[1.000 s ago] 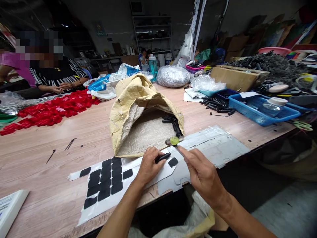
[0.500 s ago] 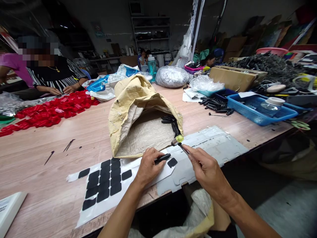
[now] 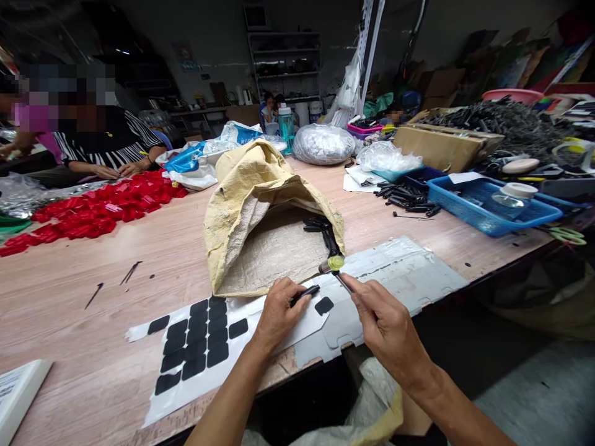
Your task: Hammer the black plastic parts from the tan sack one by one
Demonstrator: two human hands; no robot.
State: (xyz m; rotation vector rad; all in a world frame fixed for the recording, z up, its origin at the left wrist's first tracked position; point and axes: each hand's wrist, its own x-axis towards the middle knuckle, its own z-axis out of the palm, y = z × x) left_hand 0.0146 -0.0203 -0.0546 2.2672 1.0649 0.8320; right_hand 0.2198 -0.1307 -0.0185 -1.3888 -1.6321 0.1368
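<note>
My left hand (image 3: 277, 311) pinches a short black stick-shaped part (image 3: 305, 295) against a white backing sheet (image 3: 279, 322). That sheet carries several black rounded pads (image 3: 199, 337) on its left, and one loose pad (image 3: 324, 305) lies just right of the part. My right hand (image 3: 385, 322) grips the thin handle of a small hammer whose yellow-green head (image 3: 333, 264) is raised just above the part. Right behind both hands, an open tan woven sack (image 3: 260, 210) lies on the wooden table (image 3: 139, 248), with several black parts (image 3: 323, 232) inside its mouth.
A grey plastic sheet (image 3: 404, 272) lies right of the hands. A blue basket (image 3: 493, 207) and loose black parts (image 3: 406, 197) sit at the right. Red pieces (image 3: 93, 207) cover the far left, where another person's hands (image 3: 114, 168) rest. A white frame (image 3: 18, 393) lies front left.
The hammer head rose and shifted slightly right, then dropped back a little towards the part. My left hand stayed on the black part.
</note>
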